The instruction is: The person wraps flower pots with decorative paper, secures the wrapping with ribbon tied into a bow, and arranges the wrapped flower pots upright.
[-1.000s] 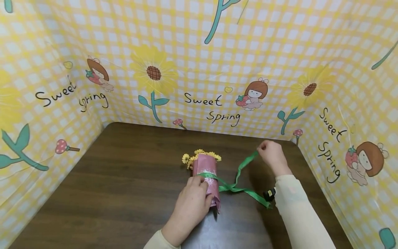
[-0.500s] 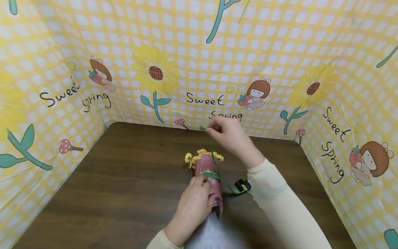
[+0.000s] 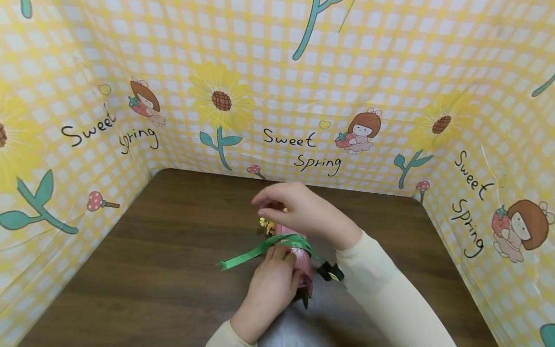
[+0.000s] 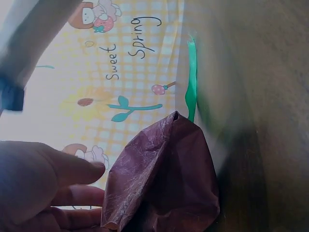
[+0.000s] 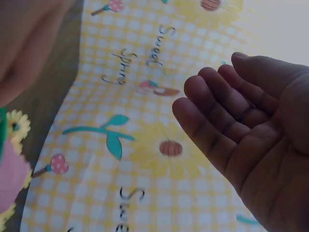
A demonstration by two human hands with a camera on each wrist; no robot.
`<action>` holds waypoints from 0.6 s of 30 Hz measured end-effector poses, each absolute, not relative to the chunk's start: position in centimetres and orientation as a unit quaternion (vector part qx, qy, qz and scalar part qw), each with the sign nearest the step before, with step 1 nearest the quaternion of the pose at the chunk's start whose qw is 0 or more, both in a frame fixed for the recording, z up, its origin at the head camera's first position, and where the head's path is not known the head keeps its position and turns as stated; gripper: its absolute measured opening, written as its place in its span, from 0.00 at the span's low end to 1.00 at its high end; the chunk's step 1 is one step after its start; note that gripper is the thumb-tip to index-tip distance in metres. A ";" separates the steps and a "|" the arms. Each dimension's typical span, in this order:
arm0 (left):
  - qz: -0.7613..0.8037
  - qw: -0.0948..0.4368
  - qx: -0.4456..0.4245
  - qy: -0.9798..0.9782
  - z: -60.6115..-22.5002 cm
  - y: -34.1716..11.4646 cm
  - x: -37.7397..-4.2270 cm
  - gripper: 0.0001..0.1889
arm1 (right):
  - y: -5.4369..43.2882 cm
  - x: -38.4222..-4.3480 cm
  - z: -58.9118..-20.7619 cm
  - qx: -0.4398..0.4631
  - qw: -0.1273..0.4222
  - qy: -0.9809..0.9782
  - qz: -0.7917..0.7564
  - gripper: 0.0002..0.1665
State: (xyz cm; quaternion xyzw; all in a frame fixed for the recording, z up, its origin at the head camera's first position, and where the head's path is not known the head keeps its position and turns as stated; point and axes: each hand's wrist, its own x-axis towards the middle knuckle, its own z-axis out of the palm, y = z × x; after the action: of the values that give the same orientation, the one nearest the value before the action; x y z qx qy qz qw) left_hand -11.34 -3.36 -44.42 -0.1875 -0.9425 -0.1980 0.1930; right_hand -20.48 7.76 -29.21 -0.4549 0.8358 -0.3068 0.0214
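Right hand (image 3: 299,207) lower, fingers (image 5: 205,133) loosely bent

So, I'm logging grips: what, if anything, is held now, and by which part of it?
The left hand holds the bouquet by its pink wrapper, near the green ribbon. The right hand holds nothing.

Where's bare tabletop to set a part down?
Biggest patch: dark brown wood-grain table, between the flat green ribbon and the left yellow-checked fabric wall. Smaller: between the right cream sleeve and the right fabric wall. Crowded: centre, where the left hand holds the pink paper-wrapped bouquet and the right hand hovers over it.
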 end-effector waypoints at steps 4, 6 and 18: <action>-0.185 0.202 -0.190 -0.943 -44.4 -3.5 -11.6 0.06 | 11.8 -19.1 -31.4 -0.389 0.001 0.856 -0.341 0.11; -0.176 0.197 -0.187 -0.946 -44.4 -3.6 -11.7 0.05 | 13.6 -18.4 -33.0 -0.345 -0.002 0.870 -0.353 0.10; -0.191 0.115 -0.176 -0.959 -42.6 -4.8 -14.6 0.05 | 15.8 -18.7 -43.2 -0.278 -0.014 0.902 -0.329 0.09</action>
State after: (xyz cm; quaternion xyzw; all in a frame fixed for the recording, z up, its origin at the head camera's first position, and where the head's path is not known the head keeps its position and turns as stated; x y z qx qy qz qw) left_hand -14.56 -4.78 -42.64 -0.1764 -0.9588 -0.1908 0.1151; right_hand -18.72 15.78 -43.24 -0.2780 0.9022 -0.3293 -0.0141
